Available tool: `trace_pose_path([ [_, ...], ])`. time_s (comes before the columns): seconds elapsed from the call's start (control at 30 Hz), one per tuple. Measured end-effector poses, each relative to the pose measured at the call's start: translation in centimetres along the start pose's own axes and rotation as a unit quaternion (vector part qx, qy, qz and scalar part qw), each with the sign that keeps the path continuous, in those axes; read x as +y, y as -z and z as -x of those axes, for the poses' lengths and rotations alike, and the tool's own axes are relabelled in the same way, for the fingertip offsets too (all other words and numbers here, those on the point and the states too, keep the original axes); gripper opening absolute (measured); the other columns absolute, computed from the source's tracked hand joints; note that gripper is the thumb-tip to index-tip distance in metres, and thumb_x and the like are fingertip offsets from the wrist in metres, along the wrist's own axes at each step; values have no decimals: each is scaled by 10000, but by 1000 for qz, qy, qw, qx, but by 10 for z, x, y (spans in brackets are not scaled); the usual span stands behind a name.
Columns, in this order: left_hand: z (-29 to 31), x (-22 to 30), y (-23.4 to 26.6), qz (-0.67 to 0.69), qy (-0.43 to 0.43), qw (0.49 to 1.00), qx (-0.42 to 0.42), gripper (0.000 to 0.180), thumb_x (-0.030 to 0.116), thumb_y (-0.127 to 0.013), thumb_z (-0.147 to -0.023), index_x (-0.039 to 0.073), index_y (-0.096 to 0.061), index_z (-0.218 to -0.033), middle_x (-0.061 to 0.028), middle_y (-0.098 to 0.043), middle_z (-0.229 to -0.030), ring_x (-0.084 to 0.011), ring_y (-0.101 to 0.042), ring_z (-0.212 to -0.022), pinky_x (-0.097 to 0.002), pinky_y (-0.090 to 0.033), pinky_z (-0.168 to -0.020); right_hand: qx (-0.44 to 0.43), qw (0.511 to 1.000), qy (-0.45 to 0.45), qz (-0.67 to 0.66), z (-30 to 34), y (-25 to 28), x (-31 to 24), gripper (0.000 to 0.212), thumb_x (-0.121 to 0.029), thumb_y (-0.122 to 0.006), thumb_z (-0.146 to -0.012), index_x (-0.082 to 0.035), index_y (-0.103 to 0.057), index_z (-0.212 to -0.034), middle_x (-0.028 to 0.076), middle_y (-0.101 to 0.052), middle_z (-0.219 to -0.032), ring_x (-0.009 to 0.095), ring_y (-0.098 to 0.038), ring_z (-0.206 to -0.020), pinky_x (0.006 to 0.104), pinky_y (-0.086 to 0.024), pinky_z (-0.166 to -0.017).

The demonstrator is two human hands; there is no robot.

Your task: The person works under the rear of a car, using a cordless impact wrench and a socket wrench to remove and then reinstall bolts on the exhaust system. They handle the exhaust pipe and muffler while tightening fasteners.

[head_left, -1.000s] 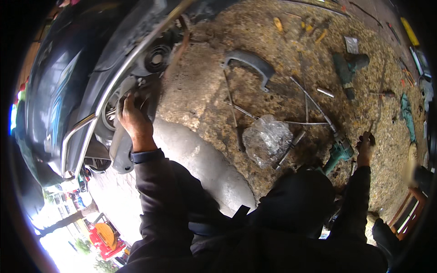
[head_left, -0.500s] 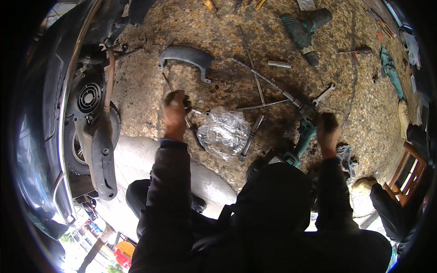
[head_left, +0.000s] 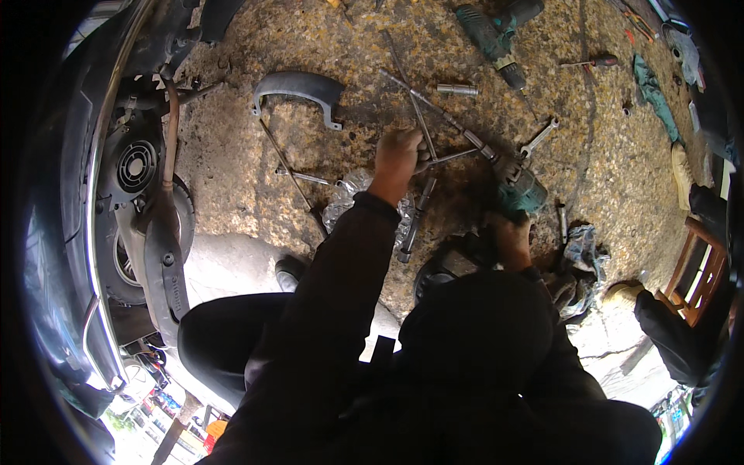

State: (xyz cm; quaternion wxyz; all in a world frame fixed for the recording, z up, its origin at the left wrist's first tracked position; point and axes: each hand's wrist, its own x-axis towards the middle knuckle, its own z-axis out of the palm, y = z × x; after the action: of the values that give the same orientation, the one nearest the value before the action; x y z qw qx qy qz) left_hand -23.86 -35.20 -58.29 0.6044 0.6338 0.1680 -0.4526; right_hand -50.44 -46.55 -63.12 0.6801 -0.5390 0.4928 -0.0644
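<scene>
My left hand (head_left: pixel 399 159) is closed at the left end of the crossbar of a T-handle wrench (head_left: pixel 457 156) lying on the stone ground. Its fingers are partly hidden from above. Under its wrist shows a crumpled clear plastic bag (head_left: pixel 341 203). To the right, my right hand (head_left: pixel 513 239) wraps the grip of a green cordless impact wrench (head_left: pixel 523 191), whose lower part is hidden. A long extension bar (head_left: pixel 442 115) runs from its nose toward the far left. A socket bar (head_left: pixel 419 221) lies between my hands.
A curved grey plastic cover (head_left: pixel 298 84), a screwdriver (head_left: pixel 291 174), an open-ended spanner (head_left: pixel 540 137) and a green drill (head_left: pixel 490 43) lie around. A scooter (head_left: pixel 136 167) stands at the left. Rags (head_left: pixel 581 256) and a wooden stool (head_left: pixel 690 275) are at the right.
My left hand has moved right, from beside the screwdriver to the T-handle wrench. My right hand has come nearer and left onto the impact wrench's grip. The view has shifted slightly.
</scene>
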Motion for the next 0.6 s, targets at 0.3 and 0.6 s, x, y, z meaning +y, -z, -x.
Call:
trace_pose_path([
  [0.3, 3, -14, -17, 72, -46, 996, 25, 146, 207, -619, -1006, 69, -574, -1015, -38, -558, -948, -165, -603, -815, -375, -590, -692, -40, 988, -8, -148, 52, 5, -30, 368, 57, -707, -779, 5, -596, -1126, 82, -679, -1037, 210, -685, -870, 347, -581, -736],
  [0.6, 3, -20, -33, 7, -104, 993, 51, 148, 145, -593, -1004, 21, -513, -1017, -80, -556, -907, -177, -634, -715, -333, -580, -584, -17, 985, -18, -173, 61, 15, -14, 381, 30, -730, -773, -13, -594, -1126, 58, -678, -1056, 192, -671, -934, 340, -556, -827],
])
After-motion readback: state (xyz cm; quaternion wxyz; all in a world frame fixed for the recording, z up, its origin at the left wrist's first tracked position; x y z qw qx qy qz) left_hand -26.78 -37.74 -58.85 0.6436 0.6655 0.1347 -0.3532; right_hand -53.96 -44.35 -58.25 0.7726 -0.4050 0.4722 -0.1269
